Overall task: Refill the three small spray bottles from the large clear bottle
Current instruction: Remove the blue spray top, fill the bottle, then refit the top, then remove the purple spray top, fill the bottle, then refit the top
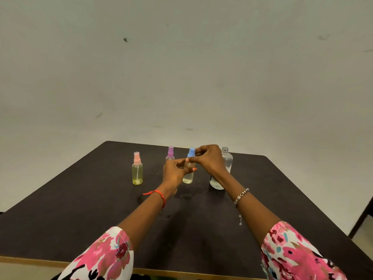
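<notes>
Three small spray bottles stand on the dark table. The pink-capped bottle stands alone at the left with yellowish liquid. A purple-capped bottle stands further back, partly hidden by my left hand. My left hand grips the body of the blue-capped bottle. My right hand pinches its blue spray head from the right. The large clear bottle stands uncapped behind my right hand, with clear liquid in it.
A pale wall rises behind the table's far edge. Some wet marks lie on the tabletop near my left wrist. A dark chair or frame part shows at the right edge.
</notes>
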A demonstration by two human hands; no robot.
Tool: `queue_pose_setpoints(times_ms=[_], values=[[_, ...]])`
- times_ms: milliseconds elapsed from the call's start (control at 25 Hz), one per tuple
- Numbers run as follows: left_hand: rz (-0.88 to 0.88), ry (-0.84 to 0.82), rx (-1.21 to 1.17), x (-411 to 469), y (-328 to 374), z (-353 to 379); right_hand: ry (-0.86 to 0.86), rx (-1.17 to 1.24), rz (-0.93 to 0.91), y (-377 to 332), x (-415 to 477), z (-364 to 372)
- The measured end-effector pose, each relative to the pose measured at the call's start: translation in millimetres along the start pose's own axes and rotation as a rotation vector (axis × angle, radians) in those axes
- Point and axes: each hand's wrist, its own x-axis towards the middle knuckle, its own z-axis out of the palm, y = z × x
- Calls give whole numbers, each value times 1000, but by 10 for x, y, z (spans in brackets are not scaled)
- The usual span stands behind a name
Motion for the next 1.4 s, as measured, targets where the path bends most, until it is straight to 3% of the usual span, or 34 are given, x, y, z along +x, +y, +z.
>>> queue_pose_setpoints(times_ms=[240,600,1160,1280,1400], values=[[-37,17,-43,143,-158,-11,-71,18,52,241,-47,181],[-141,86,24,534,-456,-234,207,-79,147,630,503,448],[-238,186,21,784,-727,-374,73,-149,200,1003,731,754],[-228,184,24,783,-759,-339,140,-215,117,858,700,759],[-194,212,60,824,-794,-303,222,-217,-203,616,714,875]])
